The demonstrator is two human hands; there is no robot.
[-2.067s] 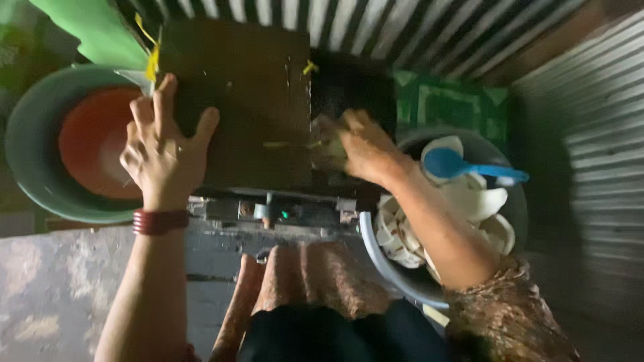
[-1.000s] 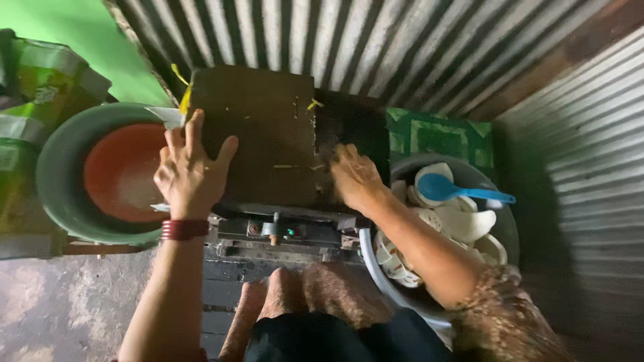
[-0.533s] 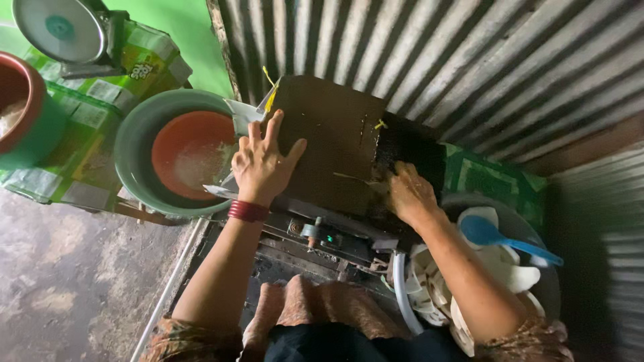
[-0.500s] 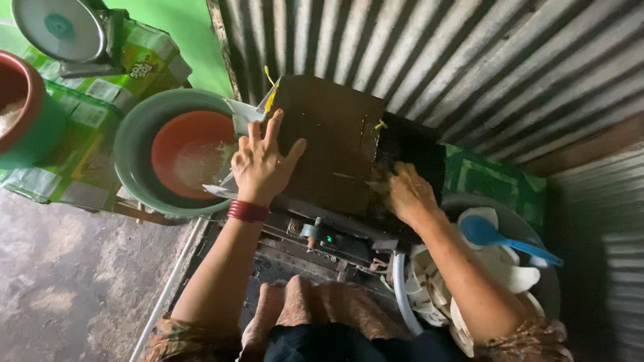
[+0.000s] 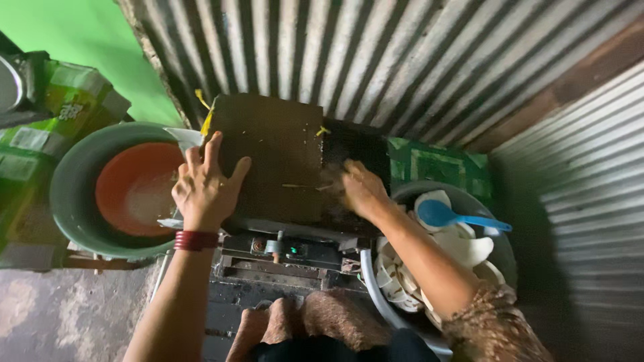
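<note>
A dark box-shaped machine [image 5: 282,161] stands in front of me against a corrugated metal wall. My left hand [image 5: 204,188] lies flat, fingers spread, on the left part of its top cover. My right hand [image 5: 359,189] is blurred and reaches into the dark opening on the machine's right side; I cannot tell whether it holds anything. At my right stands a grey basin [image 5: 500,251] holding white pieces [image 5: 463,248] and a blue scoop [image 5: 453,216]. A red band circles my left wrist.
A green basin [image 5: 70,201] with an orange bowl [image 5: 134,188] inside stands to the left of the machine. Green packages [image 5: 60,114] are stacked at far left. A green patterned mat [image 5: 436,164] lies behind the grey basin. My knees are below the machine.
The view has swung about and come closer. My left hand stays flat on the cover. My right hand stays at the opening on the right and is now blurred.
</note>
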